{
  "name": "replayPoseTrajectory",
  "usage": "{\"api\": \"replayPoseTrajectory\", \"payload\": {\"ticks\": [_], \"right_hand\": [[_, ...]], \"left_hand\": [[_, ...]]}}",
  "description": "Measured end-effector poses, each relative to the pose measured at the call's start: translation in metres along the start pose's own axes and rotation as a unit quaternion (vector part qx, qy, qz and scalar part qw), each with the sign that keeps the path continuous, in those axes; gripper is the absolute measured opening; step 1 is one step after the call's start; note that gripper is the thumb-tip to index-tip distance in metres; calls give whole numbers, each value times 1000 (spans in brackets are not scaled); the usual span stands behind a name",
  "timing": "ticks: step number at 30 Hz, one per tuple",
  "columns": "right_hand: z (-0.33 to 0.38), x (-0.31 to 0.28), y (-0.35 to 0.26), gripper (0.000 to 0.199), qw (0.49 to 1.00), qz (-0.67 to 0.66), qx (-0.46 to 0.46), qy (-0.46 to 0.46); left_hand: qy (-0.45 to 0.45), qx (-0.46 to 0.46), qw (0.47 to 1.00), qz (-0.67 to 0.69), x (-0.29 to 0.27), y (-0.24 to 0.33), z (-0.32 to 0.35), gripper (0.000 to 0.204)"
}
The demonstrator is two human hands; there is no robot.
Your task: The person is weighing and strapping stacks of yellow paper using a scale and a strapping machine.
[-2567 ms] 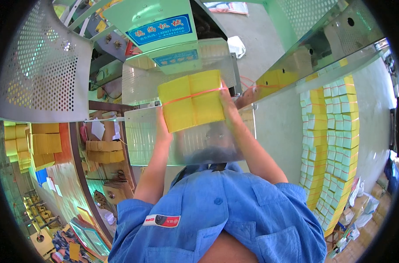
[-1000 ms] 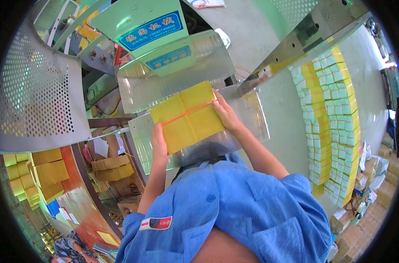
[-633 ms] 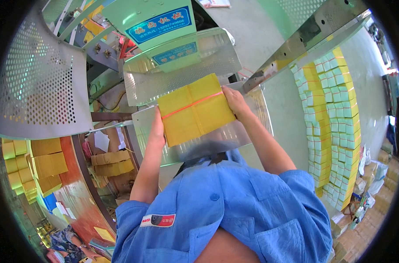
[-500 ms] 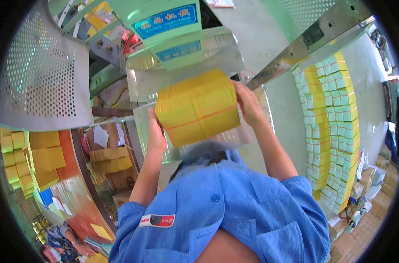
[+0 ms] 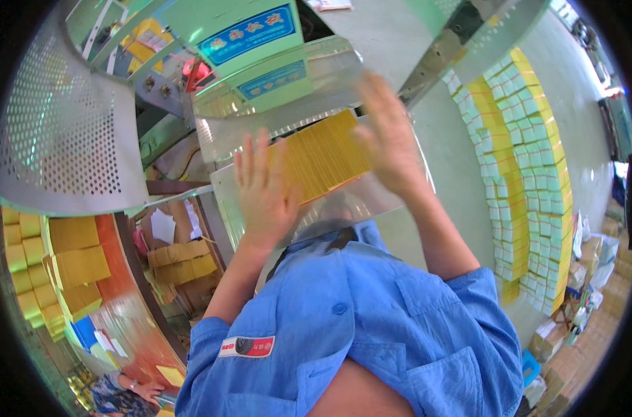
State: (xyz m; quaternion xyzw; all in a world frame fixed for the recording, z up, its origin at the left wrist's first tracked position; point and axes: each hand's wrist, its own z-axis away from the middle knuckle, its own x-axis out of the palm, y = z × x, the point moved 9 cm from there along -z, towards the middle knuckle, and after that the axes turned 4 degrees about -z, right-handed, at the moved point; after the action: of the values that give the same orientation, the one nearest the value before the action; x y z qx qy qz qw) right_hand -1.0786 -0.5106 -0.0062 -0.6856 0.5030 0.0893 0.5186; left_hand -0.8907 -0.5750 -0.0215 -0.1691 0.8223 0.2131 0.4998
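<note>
A thick bundle of yellow paper pieces [image 5: 326, 156] stands on the machine's shiny metal table, sheet edges facing up. A bit of red band shows along its near side. My left hand [image 5: 266, 198] is at the bundle's left end, fingers spread and held flat; whether it touches the paper is hard to tell. At the right end is my right hand [image 5: 389, 142], smeared by motion, with its fingers stretched out and the thumb apart. Neither hand grips the bundle. Beyond it lies the ridged edge of a clear plastic guard [image 5: 288, 90].
A green machine body [image 5: 232, 35] rises ahead, with a perforated guard [image 5: 66, 125] on the left and a metal bar [image 5: 444, 48] at the right. Long rows of banded bundles [image 5: 514, 174] line the floor. On a red table [image 5: 132, 292], another person's hand [image 5: 148, 390] rests near yellow stacks.
The bundle was held up between both my hands; now it sits lower on the metal table. Both hands have let go and opened, the right one rising.
</note>
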Motion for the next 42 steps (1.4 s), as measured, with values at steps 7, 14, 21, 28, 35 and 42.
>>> {"api": "replayPoseTrajectory", "payload": {"ticks": [7,14,21,28,35,42], "right_hand": [[17,112,-9,57,979,92,-51,-174],[52,24,114,42,884,-400,228,82],[104,141,139,52,774,-552,311,-24],[209,30,160,54,711,-642,262,112],[452,-178,225,52,684,-566,372,271],[670,-375,237,49,630,-463,402,476]], "left_hand": [[-153,31,986,-56,42,-25,25,64],[115,-345,754,547,84,-150,91,59],[-25,-321,753,574,162,-75,64,59],[-176,-234,752,590,220,95,25,59],[-303,-96,740,593,258,369,4,60],[-503,82,651,562,293,706,65,60]]}}
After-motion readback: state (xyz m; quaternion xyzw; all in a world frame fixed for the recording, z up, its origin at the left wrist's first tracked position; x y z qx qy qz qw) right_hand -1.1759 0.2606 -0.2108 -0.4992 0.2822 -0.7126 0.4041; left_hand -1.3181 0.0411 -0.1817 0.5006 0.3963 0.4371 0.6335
